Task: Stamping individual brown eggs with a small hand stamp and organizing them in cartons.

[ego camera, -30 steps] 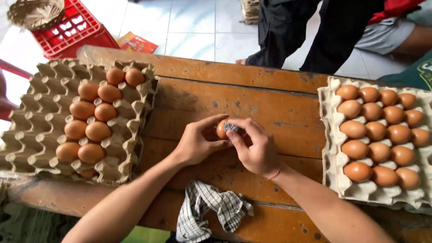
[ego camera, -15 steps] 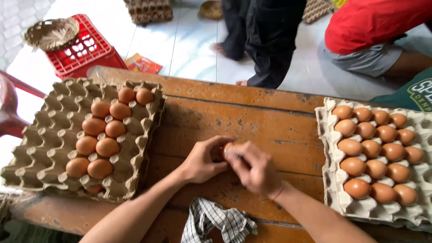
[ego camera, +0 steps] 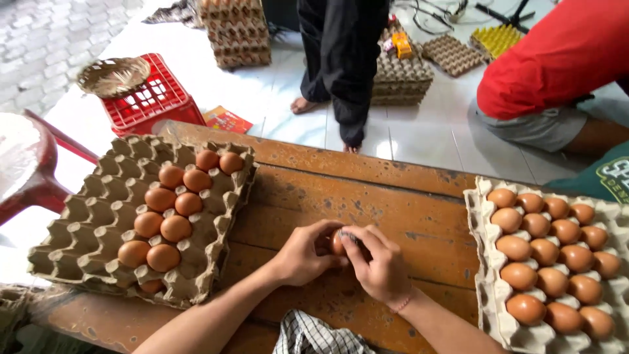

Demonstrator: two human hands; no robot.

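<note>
Brown egg (ego camera: pixel 337 243), checked cloth (ego camera: pixel 318 335)

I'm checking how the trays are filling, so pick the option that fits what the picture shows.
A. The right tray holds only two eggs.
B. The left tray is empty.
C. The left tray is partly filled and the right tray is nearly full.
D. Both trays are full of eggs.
C: the left tray has eggs only down its right-hand columns, with many cups bare, while the right tray has eggs in nearly every visible cup.
</note>
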